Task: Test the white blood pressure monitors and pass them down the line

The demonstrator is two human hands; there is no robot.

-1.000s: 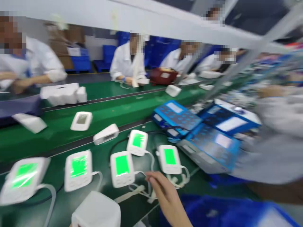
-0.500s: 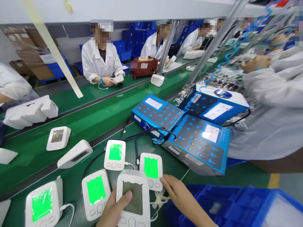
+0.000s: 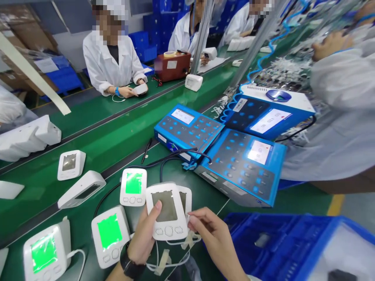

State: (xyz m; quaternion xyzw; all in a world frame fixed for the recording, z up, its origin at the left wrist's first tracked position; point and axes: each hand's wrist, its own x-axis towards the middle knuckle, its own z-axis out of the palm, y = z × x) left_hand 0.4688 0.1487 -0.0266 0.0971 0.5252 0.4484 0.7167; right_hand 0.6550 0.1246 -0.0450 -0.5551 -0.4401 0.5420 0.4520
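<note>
Holding logged | white handheld monitor [image 3: 166,212] was clamped in left grip [image 3: 142,236], long axis upright | right grip [image 3: 213,238] was held apart, just beside monitor

- Bright, even light comes from above and fills the whole scene.
- Shadows are faint and soft, slightly deeper beneath the blue tester [image 3: 243,168].
- White glare sits on the tester's screen [image 3: 259,152], with a soft sheen on the green conveyor belt [image 3: 96,144].
- Wide-angle distortion bends the metal posts [image 3: 262,39] toward the frame's edges.
- The white blood pressure monitor [image 3: 166,218] is crisp, without motion blur.
</note>
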